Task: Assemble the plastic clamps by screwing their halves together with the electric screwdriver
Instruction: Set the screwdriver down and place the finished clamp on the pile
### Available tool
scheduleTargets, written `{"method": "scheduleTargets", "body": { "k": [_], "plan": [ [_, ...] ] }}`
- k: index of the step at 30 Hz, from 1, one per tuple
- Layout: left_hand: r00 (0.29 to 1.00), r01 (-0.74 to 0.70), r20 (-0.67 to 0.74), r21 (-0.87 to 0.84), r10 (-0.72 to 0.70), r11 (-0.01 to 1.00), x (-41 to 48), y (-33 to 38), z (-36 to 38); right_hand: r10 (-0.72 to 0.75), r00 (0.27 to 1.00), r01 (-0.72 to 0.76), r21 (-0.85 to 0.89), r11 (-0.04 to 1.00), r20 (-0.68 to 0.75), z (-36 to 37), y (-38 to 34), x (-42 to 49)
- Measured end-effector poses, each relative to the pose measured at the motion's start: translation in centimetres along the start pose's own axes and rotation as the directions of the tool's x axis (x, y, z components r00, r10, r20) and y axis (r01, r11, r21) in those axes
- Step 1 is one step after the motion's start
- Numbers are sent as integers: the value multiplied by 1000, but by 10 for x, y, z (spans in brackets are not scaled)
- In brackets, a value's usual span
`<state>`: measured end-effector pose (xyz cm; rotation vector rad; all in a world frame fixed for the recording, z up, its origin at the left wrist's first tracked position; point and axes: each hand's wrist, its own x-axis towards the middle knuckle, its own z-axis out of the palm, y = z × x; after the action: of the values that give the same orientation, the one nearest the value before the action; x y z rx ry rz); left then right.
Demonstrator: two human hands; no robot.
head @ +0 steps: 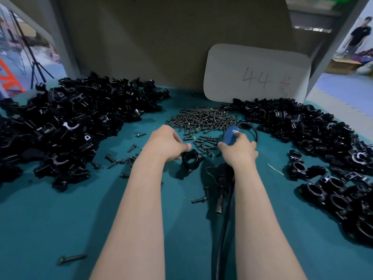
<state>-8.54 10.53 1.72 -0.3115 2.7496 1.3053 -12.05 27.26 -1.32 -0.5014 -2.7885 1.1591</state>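
The black plastic clamp [190, 159] sits at the centre of the teal desk [60, 219], close to its surface. The left hand [167, 144] pinches it, fingers curled round its near-left edge. Just to its right, the right hand [239, 150] is closed round the electric screwdriver [230, 136], blue cap upward. The bit end [219, 209] points toward the person, apart from the clamp. A heap of screws [203, 118] lies beyond both hands. Piles of black clamp parts lie at left [70, 122] and right [323, 148]. A white card [256, 75] marked "44" stands behind.
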Motion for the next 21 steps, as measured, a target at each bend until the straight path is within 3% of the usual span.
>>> {"method": "scheduleTargets", "body": {
  "k": [3,7,10,12,13,15,18,21],
  "plan": [
    [989,-81,-125,-45,75,996,-1,6,2,-154,985,157,27,987,-79,-13,-10,-6],
    [921,-205,-362,-138,143,969,-4,20,20,-350,912,309,205,929,214,-32,-23,-27],
    [877,-332,-443,-276,187,902,-15,38,43,-349,927,318,206,925,139,-43,-12,-34],
    [904,-364,-368,-404,215,839,-24,53,62,-239,971,223,285,932,23,-55,6,-36],
    [919,-362,-301,-389,254,847,-27,60,73,-174,984,176,299,938,-34,-63,18,-37],
    [933,-359,-100,-196,345,913,-33,76,96,-62,993,85,234,969,-105,-81,43,-43],
    [909,-385,196,62,367,921,-44,95,129,60,990,-45,113,993,-129,-103,82,-50],
    [889,-408,307,193,340,892,-56,100,160,122,986,-127,-37,991,-110,-114,111,-57]
  ]
}}
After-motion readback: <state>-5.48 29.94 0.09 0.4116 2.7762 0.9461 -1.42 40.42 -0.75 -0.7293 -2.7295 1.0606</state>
